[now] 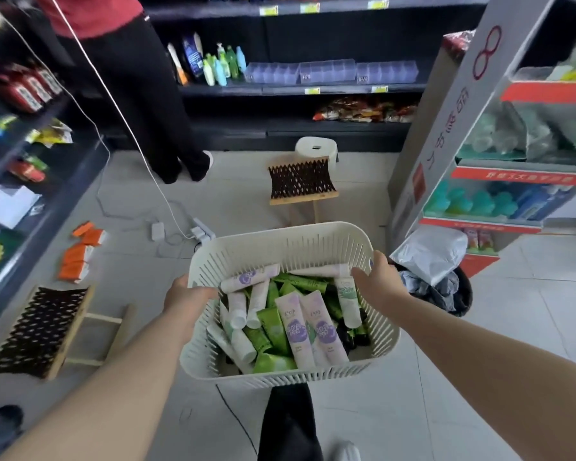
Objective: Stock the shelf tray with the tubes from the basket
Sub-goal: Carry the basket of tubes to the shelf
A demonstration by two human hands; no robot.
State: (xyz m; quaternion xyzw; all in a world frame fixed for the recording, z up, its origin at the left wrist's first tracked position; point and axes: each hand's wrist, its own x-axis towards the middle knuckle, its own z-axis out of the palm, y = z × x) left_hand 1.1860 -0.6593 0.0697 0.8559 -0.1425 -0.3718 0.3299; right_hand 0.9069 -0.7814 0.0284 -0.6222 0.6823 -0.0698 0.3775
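- Head view: the left grip (187, 298) is closed on the left rim of the cream slotted basket (290, 245), with its fingers curled over the edge and into the inside.
- The right grip (377, 280) holds the basket's far right corner, thumb inside the rim and fingers wrapped behind the wall.
- The tubes (300, 325) lie loose in a heap inside the basket, between the two grips and touching neither. Most are white-and-purple or green, and two long purple-printed ones lie side by side on top.
- The basket is held up off the pale tiled floor (479, 367), above the wearer's black trouser leg (288, 424).
- The clear shelf tray (326, 72) sits on a dark shelf across the aisle, well apart from the basket. Green and blue bottles (225, 65) stand at its left end and snack packets (363, 111) lie on the shelf below.
- On the floor are a white stool (316, 148), two wooden racks with dark mesh (301, 179), orange packets (80, 254) and a power strip (200, 232) with a white cable.
- Another person (140, 94) in a red top and black trousers stands at the far left shelves.
- A red-and-white display stand (513, 174) rises at the right, with a bag-filled bin (443, 287) at its foot.
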